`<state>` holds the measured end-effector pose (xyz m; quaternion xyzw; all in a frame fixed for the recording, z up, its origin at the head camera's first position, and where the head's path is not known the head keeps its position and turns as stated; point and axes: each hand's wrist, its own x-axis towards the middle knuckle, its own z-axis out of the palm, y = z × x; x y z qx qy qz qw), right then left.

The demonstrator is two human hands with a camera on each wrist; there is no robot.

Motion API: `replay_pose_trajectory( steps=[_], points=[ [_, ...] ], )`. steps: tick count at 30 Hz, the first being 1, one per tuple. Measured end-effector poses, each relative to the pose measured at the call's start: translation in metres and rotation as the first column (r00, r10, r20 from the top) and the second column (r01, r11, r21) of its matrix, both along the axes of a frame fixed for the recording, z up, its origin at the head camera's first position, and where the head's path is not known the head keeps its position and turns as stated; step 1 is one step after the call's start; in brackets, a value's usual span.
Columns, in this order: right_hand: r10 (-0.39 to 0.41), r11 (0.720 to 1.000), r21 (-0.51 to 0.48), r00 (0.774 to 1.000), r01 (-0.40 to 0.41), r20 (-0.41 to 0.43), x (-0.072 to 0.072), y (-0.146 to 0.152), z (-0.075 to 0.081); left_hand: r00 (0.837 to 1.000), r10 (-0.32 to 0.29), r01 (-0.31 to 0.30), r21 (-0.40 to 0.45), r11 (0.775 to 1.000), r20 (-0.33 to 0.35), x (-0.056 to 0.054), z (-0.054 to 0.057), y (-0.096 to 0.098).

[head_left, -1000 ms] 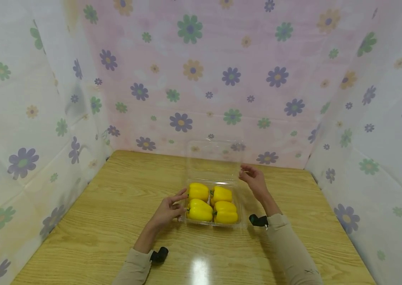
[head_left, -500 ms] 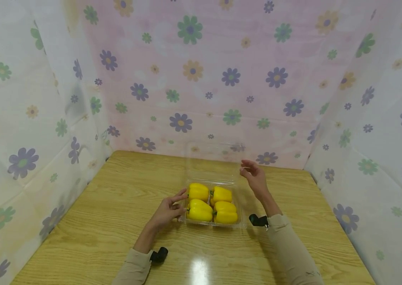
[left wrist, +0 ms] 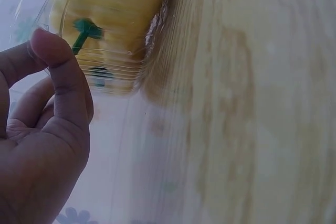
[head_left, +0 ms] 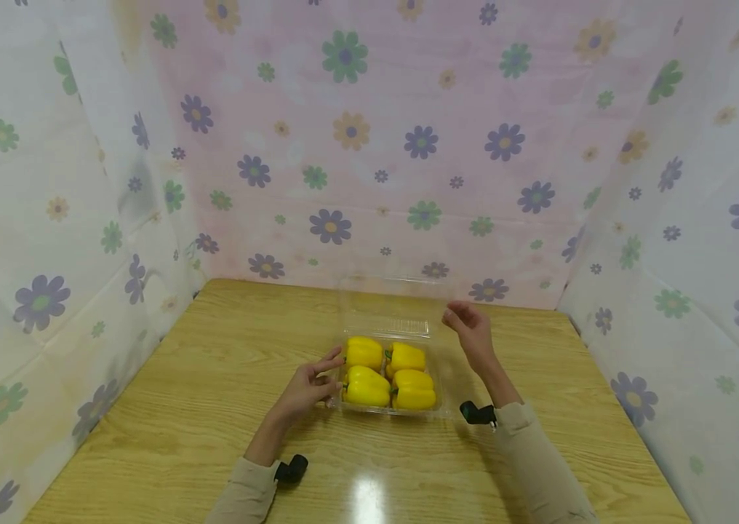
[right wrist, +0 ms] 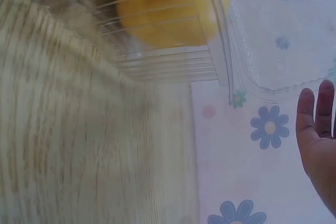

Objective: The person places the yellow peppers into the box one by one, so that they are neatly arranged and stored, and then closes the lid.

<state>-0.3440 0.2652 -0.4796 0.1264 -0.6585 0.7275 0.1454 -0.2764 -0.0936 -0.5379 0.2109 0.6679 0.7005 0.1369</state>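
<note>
Several yellow bell peppers [head_left: 414, 390] with green stems lie in two rows inside a clear plastic clamshell box [head_left: 443, 386]. Its hinged lid [head_left: 385, 302] stands raised at the back. On the box's left side is my left hand [head_left: 304, 389]. The left wrist view shows the thumb and a finger of that hand [left wrist: 47, 145] pinching the clear rim beside a pepper [left wrist: 115, 14]. My right hand [head_left: 472, 336] is raised at the lid's right edge. Seen from the right wrist, its fingers [right wrist: 306, 111] are extended, with the tips right at the lid edge [right wrist: 273, 90].
The box sits on a wood-grain table [head_left: 245, 327]. Flower-printed cloth [head_left: 382, 145] surrounds the table at the back and both sides. A black wrist camera [head_left: 292, 469] is strapped to the left wrist, another [head_left: 477, 413] to the right.
The lid's top edge has dropped lower in the head view, and a ribbed patch now shows near its hinge. My right hand has shifted slightly right; my left hand stays put.
</note>
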Motion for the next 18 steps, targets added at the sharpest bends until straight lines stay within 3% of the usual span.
replay_pose_trajectory(
  steps=[9,18],
  points=[
    [0.075,0.995,-0.057,0.996,-0.078,-0.046,0.008,0.006,-0.009,1.0,0.031,-0.031,-0.027,0.999,0.006,0.001,0.002,0.001],
    [0.146,0.98,-0.127,0.988,-0.151,-0.047,0.013,0.007,-0.01,1.0,0.024,-0.024,-0.031,0.999,-0.001,0.002,0.004,0.001]
  ],
)
